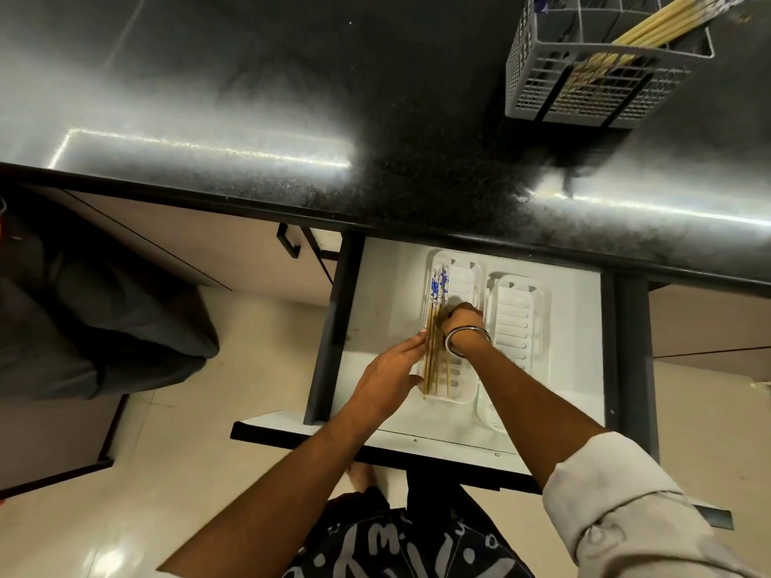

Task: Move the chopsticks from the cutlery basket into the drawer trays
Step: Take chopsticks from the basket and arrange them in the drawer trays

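Inside the open drawer (375,310), both hands are lining up chopsticks (436,327) in the left tray (467,264); the left hand (392,371) is pressing with straight fingers, the right hand (461,323) seems curled on them; more are waiting in the cutlery basket (584,77).

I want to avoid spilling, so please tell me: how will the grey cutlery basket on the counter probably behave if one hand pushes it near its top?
The cutlery basket looks like thin mesh plastic, so probably light and easy to slide on the glossy counter. It is tall, and the chopsticks lean out above its rim, so a high push may tip it.
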